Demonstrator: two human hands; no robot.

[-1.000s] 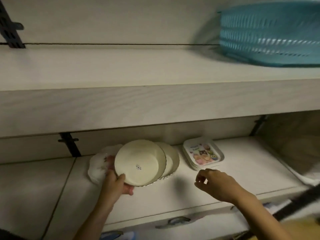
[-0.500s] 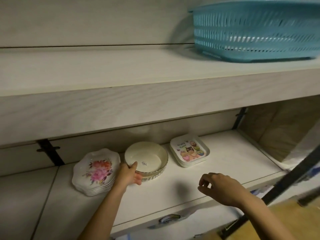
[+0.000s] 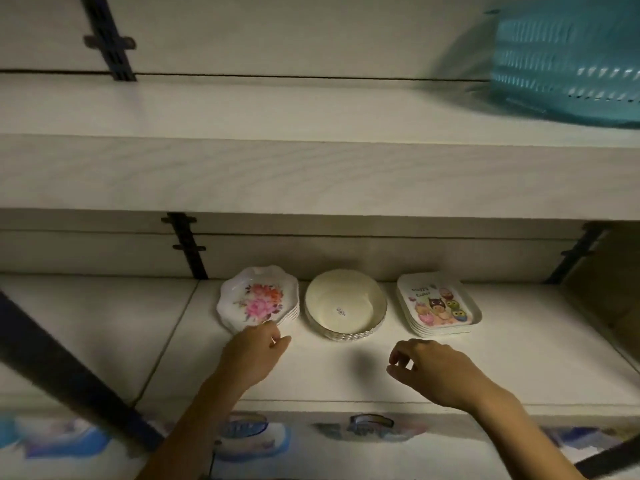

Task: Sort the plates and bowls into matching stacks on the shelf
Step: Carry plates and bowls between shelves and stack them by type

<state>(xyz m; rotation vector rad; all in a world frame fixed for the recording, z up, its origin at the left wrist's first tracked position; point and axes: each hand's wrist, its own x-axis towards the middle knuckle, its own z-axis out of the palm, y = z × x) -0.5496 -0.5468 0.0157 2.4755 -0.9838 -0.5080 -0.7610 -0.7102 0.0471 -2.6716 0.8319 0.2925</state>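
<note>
Nearest me, both hands hang over the front of the lower shelf. The right hand hovers with fingers loosely curled round nothing. The left hand is just as slack and empty, its fingertips right at the front rim of the flowered plates; I cannot tell if they touch. Beyond them three stacks stand in a row, each apart from the next: flowered plates on the left, cream bowls in the middle, square cartoon plates on the right. To my eye they are thin, glossy and stiff, so probably light but slippery. I'd lift a stack from under its bottom rim on two opposite sides, and the bowls by their ribbed wall. Up top sits a blurred teal basket.
</note>
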